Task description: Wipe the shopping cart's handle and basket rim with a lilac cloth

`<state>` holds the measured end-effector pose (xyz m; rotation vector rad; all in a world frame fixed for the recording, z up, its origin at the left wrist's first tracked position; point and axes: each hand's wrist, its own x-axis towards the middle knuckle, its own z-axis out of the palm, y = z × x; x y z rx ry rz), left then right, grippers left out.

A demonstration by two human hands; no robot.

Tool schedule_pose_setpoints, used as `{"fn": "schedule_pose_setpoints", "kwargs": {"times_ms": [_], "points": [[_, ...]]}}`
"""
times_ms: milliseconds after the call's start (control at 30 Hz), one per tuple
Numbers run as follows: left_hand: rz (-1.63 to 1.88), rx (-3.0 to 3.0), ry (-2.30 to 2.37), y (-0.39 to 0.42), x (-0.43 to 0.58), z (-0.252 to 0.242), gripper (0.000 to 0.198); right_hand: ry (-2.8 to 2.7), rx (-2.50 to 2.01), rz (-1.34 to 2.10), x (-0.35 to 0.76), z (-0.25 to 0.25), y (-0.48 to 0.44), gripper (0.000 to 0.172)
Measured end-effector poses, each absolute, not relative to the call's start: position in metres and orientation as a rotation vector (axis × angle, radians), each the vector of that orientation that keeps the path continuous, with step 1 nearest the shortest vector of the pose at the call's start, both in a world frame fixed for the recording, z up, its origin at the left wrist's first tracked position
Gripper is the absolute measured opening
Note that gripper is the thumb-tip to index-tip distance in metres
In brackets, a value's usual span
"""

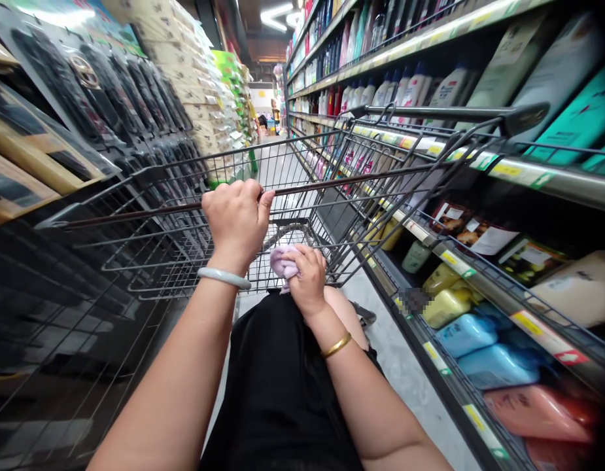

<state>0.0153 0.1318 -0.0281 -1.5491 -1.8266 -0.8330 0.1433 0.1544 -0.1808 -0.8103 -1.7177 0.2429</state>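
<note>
My left hand (238, 219), with a pale bangle above the wrist, is closed around the dark handle bar (326, 184) of a wire shopping cart (184, 245). Bunched in the closed fingers of my right hand (309, 278) is a light purple cloth (284, 261); a gold bracelet circles that wrist. The cloth is held low, just behind the cart and above my dark-clothed lap. Part of it is hidden by my fingers. Through the cart's wire mesh I see the floor.
Shelves (454, 261) of bottles run close along the cart's right side. On the left hang packaged dark goods (110, 91), with stacked packs (194, 85) beyond. A grey floor aisle (277, 154) stretches ahead between them.
</note>
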Motion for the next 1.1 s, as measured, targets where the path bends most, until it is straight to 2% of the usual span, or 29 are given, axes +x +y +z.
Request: {"fn": "schedule_pose_setpoints", "kwargs": {"times_ms": [200, 467, 700, 933, 1100], "points": [[-0.822, -1.544, -1.842, 0.133, 0.015, -0.029, 0.051, -1.426, -0.778, 0.136, 0.162, -0.170, 0.168, 0.025], [-0.785, -1.513, -1.848, 0.133, 0.015, -0.029, 0.053, -1.600, -0.795, 0.165, 0.158, -0.177, 0.165, 0.031], [-0.813, -1.530, -1.835, 0.134, 0.014, -0.031, 0.053, -1.354, -0.846, 0.147, 0.177, -0.171, 0.182, 0.027], [-0.814, -1.521, -1.822, 0.134, 0.013, -0.031, 0.052, -1.562, -0.781, 0.164, 0.161, -0.173, 0.167, 0.030], [-0.808, -1.530, -1.813, 0.134, 0.014, -0.031, 0.051, -1.342, -0.814, 0.190, 0.177, -0.174, 0.186, 0.030]]}}
